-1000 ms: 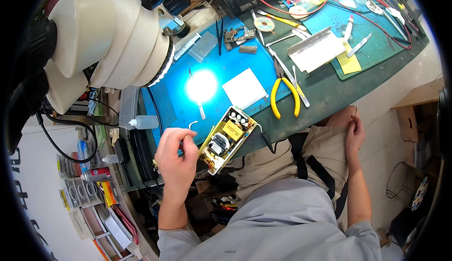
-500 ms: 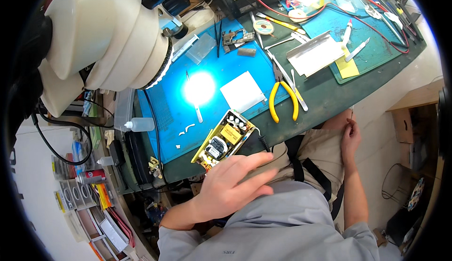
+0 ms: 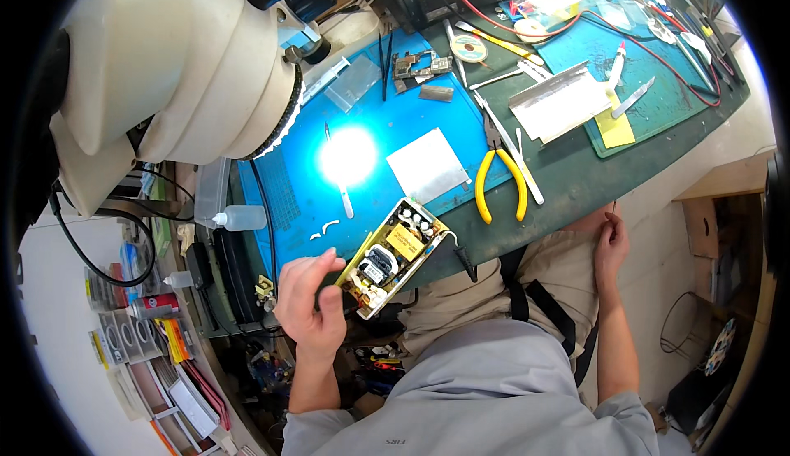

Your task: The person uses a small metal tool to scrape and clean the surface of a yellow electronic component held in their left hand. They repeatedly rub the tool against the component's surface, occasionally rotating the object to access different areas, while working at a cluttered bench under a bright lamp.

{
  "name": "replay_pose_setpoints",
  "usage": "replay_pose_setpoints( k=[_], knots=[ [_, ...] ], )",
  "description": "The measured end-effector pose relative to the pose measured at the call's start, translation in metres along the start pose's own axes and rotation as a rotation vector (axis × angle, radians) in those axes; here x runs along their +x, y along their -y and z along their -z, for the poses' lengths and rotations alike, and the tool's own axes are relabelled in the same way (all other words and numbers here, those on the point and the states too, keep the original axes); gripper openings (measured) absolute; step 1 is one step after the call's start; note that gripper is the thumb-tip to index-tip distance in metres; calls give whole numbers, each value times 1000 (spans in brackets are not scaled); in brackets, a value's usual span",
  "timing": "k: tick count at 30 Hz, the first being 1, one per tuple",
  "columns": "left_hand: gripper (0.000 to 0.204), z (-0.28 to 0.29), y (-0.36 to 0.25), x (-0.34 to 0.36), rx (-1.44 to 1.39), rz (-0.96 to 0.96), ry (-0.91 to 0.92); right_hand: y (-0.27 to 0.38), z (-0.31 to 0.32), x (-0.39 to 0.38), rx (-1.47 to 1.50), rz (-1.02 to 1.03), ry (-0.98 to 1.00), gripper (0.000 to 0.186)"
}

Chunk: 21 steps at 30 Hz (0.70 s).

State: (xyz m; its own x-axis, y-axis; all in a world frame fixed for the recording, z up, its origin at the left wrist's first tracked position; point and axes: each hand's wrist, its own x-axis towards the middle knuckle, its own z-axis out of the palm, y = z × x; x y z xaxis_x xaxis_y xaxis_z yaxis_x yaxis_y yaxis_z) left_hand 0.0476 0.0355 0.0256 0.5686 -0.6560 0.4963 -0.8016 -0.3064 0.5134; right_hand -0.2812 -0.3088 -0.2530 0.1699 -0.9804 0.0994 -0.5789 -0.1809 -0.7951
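An opened power supply board (image 3: 391, 257) in a narrow pale casing lies aslant at the bench's front edge, its yellow transformer and capacitors exposed. A short black cable (image 3: 465, 258) comes from its right side. My left hand (image 3: 311, 304) is raised by the board's lower left end, fingers bent and thumb apart, with nothing in it; I cannot tell if it touches the casing. On my right thigh rests my right hand (image 3: 611, 246), fingers closed. A thin dark tip shows above them, too small to name. A white square sheet (image 3: 426, 162) lies behind the board.
A microscope (image 3: 206, 53) overhangs the blue mat (image 3: 296, 242) and a bright light spot falls there. Yellow-handled pliers (image 3: 501, 184) and tweezers (image 3: 514, 155) lie to the right. A bent metal cover (image 3: 559, 102) sits farther right. A squeeze bottle (image 3: 240, 218) stands at the left.
My left hand has moved left and back, from in front of the board to beside its lower left end, uncovering that end. My right hand stays on my thigh.
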Motion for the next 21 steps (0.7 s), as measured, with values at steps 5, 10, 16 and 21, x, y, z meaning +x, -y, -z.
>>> replay_pose_setpoints(
  k=[5,10,16,21],
  knots=[
    [78,-8,0,-13,125,-142,116,1,-1,-1,0,1,11,23],
    [68,-17,4,-18,241,-173,214,4,-1,1,-26,-20,24,23],
    [57,-26,7,-22,262,-231,83,12,-2,-1,-82,-20,23,24],
    [54,-28,7,-22,281,-234,51,13,-3,0,-82,-76,37,24]
  ],
)
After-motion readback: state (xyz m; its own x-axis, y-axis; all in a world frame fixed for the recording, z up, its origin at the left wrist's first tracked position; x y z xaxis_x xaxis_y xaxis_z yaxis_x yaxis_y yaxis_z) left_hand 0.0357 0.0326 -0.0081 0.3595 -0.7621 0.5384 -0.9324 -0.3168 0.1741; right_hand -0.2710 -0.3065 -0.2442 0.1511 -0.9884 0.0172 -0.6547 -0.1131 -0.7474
